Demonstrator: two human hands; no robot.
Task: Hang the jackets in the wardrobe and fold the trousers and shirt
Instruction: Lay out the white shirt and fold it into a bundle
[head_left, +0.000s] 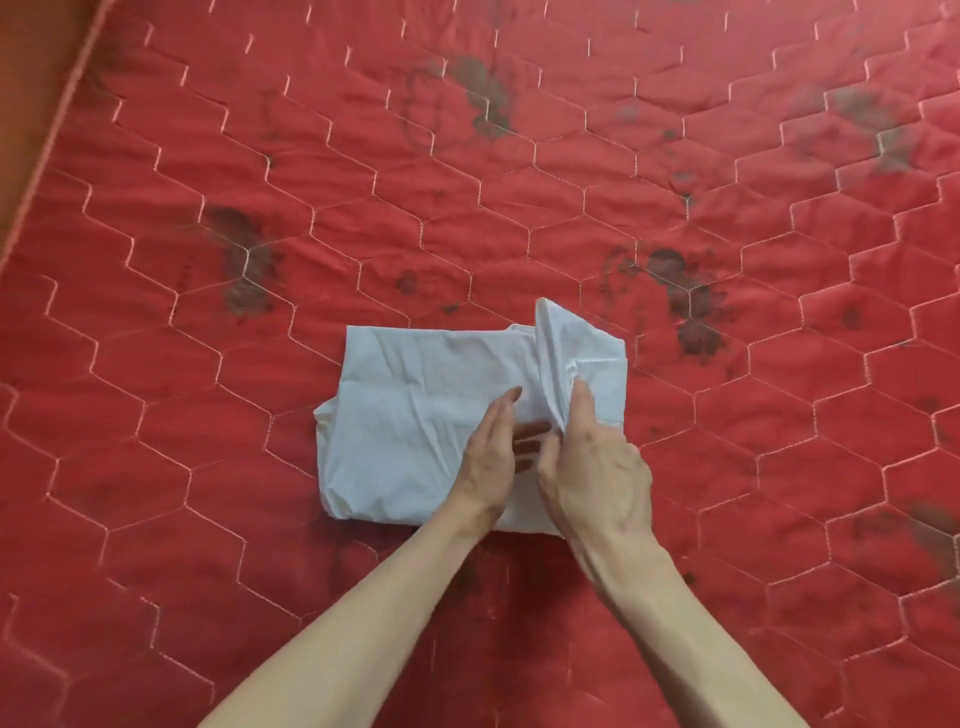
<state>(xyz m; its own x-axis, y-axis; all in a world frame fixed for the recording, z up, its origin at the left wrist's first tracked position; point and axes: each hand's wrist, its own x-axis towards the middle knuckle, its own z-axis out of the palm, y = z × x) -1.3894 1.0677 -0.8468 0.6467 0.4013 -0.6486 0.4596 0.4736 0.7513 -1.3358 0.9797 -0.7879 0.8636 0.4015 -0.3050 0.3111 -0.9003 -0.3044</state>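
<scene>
A white shirt (415, 405) lies folded into a rough rectangle on the red quilted mattress (519, 208). My left hand (488, 457) rests edge-on against its middle, fingers straight. My right hand (592, 467) pinches a raised fold of the shirt's right part, which stands up from the rest and peaks near the far edge. No jackets or trousers are in view.
The mattress has hexagon stitching and dark flower prints and fills nearly the whole view. Its piped edge (47, 156) runs along the upper left, with an orange-brown surface (26, 78) beyond it.
</scene>
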